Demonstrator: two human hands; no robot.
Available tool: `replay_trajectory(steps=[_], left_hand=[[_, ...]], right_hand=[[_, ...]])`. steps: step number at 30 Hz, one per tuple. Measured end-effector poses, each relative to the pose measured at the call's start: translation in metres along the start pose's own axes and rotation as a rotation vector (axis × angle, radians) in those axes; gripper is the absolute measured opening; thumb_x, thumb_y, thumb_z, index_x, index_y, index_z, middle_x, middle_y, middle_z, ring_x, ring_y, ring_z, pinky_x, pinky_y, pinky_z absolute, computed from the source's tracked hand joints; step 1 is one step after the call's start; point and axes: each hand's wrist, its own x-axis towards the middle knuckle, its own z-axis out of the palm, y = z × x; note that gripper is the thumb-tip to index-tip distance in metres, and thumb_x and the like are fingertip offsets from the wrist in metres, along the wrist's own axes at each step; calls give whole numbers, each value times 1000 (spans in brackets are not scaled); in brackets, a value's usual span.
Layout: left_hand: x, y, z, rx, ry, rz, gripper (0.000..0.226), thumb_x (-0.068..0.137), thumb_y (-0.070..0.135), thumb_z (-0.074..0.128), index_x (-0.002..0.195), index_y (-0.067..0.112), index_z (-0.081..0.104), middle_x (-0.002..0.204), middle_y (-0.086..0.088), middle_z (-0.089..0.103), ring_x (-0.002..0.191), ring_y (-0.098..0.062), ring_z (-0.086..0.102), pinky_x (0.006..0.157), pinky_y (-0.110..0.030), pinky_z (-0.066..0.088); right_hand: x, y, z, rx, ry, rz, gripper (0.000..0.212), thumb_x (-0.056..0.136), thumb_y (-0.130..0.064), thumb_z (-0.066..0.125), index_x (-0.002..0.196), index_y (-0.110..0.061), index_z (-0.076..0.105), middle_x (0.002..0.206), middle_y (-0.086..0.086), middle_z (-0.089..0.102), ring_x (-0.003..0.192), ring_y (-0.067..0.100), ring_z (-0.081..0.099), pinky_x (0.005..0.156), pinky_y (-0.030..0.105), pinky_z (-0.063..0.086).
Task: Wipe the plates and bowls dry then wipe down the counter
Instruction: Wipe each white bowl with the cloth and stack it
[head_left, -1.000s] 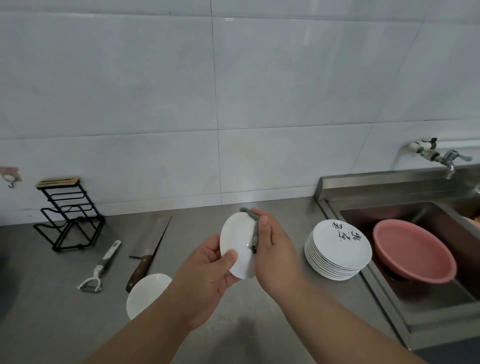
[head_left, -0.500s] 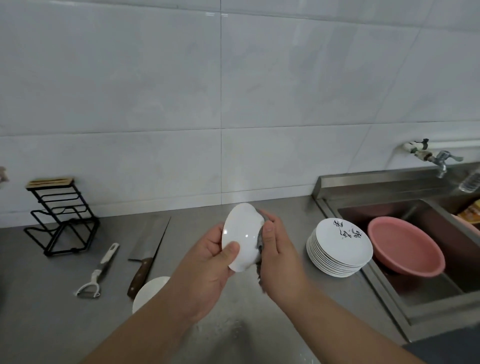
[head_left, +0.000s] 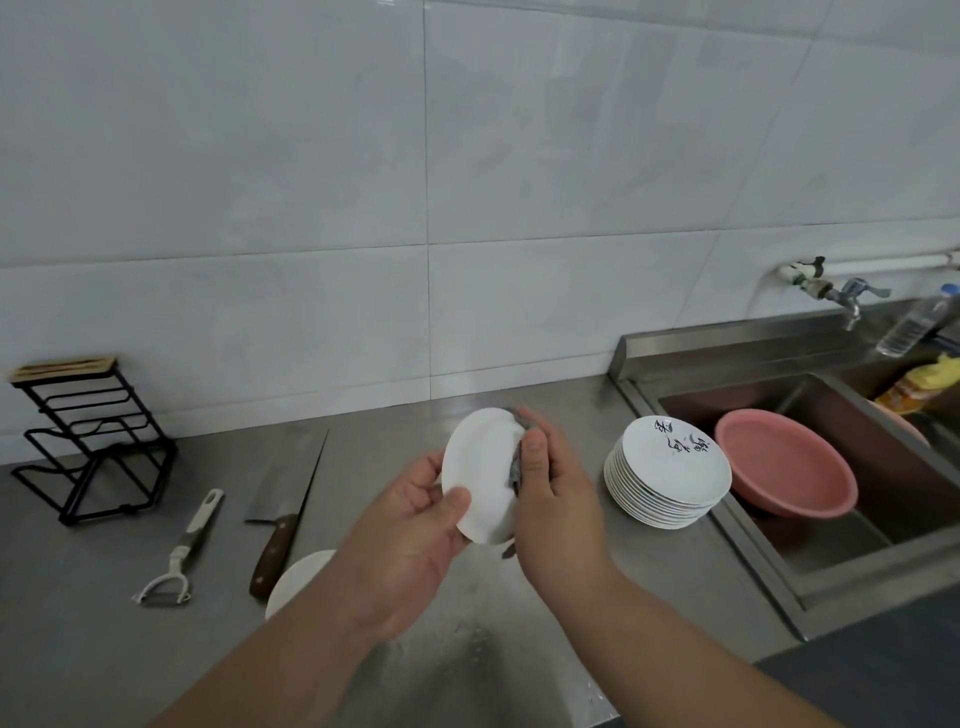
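My left hand (head_left: 410, 535) grips a small white plate (head_left: 480, 467) by its lower edge, holding it on edge above the steel counter (head_left: 104, 649). My right hand (head_left: 550, 499) holds a grey cloth (head_left: 515, 467) against the plate's right side, thumb on the front, fingers behind. A stack of several white plates (head_left: 667, 478) with black writing stands to the right, by the sink. Another white dish (head_left: 298, 579) lies on the counter, partly hidden under my left forearm.
A cleaver (head_left: 283, 506) and a peeler (head_left: 179, 553) lie to the left, with a black wire rack (head_left: 88, 441) behind them. The sink (head_left: 831, 587) at right holds a pink basin (head_left: 784, 467); a tap (head_left: 841, 293) and a bottle (head_left: 917, 319) are above it. The counter below my hands is wet.
The plate has turned in my hands, its face now more toward me. The cloth has slid from the plate's front rim round to its right side and back.
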Motion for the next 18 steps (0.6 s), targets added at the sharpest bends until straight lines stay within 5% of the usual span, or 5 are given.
replay_trajectory(steps=[2,5,9,14,18], left_hand=[[-4,-2,-3,35,-39,-24,53,93,7,58,145,6,49,140,-21,61,130,-41,58,107,-51,51],[3,18,-13,-30,-97,-147,50,102,23,52,150,7,47,146,-20,57,136,-42,53,116,-62,38],[15,37,-16,11,-96,-121,46,106,26,45,146,4,50,141,-21,61,131,-39,59,106,-54,50],[3,0,1,81,-39,22,46,99,13,55,144,12,52,139,-13,64,129,-32,61,106,-41,52],[-2,4,2,76,-24,-58,50,97,21,58,143,4,54,138,-16,65,130,-35,60,111,-48,48]], right_hand=[[1,-1,-1,11,-14,70,32,108,-51,40,128,-44,65,119,-19,69,111,15,68,79,46,62],[11,-8,-19,-164,-194,-165,38,106,-48,41,132,-36,67,125,-19,69,120,8,64,96,32,53],[18,-16,-21,-235,-242,-362,36,106,-41,45,135,-34,65,133,-15,66,128,10,59,106,31,48],[-6,-25,8,195,65,182,29,109,-48,38,125,-43,61,117,-11,67,97,16,70,52,40,61],[1,-15,-7,64,9,81,27,108,-43,48,117,-33,71,108,-12,74,102,12,70,69,18,53]])
